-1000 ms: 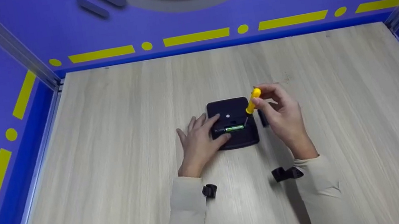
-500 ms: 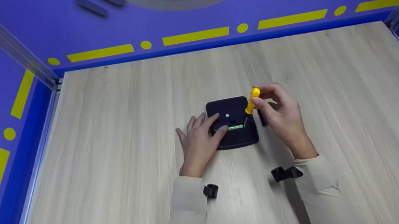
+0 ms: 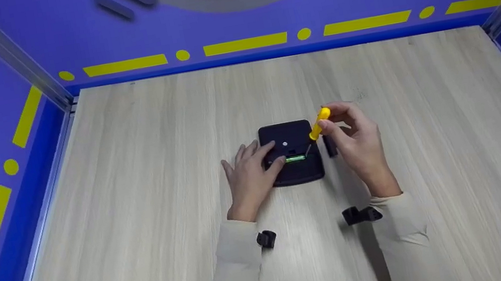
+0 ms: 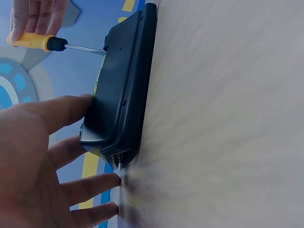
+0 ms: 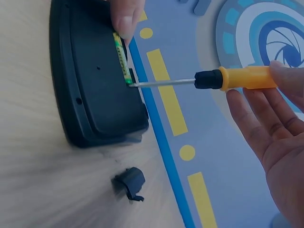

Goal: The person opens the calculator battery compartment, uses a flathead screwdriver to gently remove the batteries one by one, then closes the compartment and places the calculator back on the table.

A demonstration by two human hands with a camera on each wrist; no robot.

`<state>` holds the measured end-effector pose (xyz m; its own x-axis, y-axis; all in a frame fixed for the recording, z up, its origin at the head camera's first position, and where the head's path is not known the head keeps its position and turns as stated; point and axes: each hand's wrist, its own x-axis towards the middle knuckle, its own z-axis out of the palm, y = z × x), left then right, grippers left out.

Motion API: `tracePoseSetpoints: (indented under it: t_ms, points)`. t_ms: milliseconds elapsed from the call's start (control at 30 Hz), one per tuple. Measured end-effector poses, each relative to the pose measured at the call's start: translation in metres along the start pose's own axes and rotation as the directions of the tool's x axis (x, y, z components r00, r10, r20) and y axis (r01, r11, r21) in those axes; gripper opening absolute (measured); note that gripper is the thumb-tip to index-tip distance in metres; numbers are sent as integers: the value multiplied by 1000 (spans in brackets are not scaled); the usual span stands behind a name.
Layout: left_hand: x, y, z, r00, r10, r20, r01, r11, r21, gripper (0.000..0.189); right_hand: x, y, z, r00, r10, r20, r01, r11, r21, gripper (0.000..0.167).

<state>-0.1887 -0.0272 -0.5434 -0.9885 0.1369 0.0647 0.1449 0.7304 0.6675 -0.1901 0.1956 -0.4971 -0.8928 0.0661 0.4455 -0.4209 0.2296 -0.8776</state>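
A flat black device (image 3: 296, 173) lies on the table with its battery compartment facing up. In the compartment sits a green battery (image 5: 122, 58), partly covered by a thumb. My left hand (image 3: 252, 181) rests at the device's left side, fingers spread. Its thumb presses the battery's left end, the index finger lies on the casing, and the other fingers reach the table. My right hand (image 3: 358, 143) pinches the yellow handle of a screwdriver (image 3: 320, 123) between thumb and fingers. The tilted metal shaft reaches down to the battery's right end, as the right wrist view shows.
A small black battery cover (image 5: 130, 183) lies on the table just right of the device, partly behind my right hand in the head view. The wood-patterned table (image 3: 160, 176) is bordered by blue walls (image 3: 240, 20) at the back and both sides.
My left thumb has moved up from the casing below the compartment onto the battery's left end. The screwdriver handle has shifted slightly right, its tip staying at the battery's right end.
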Motion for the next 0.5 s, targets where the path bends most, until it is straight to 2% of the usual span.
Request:
tracePoseSetpoints:
  t_ms: [167,500]
  points:
    - [-1,0,0,1000,2,0,-2,1000,-4,49,1,4,-7,999,34,6,-34,999,29,29]
    - [-1,1,-1,1000,10,2,-10,1000,-3,50,3,16,-19,994,113,-5,-110,979,173,27]
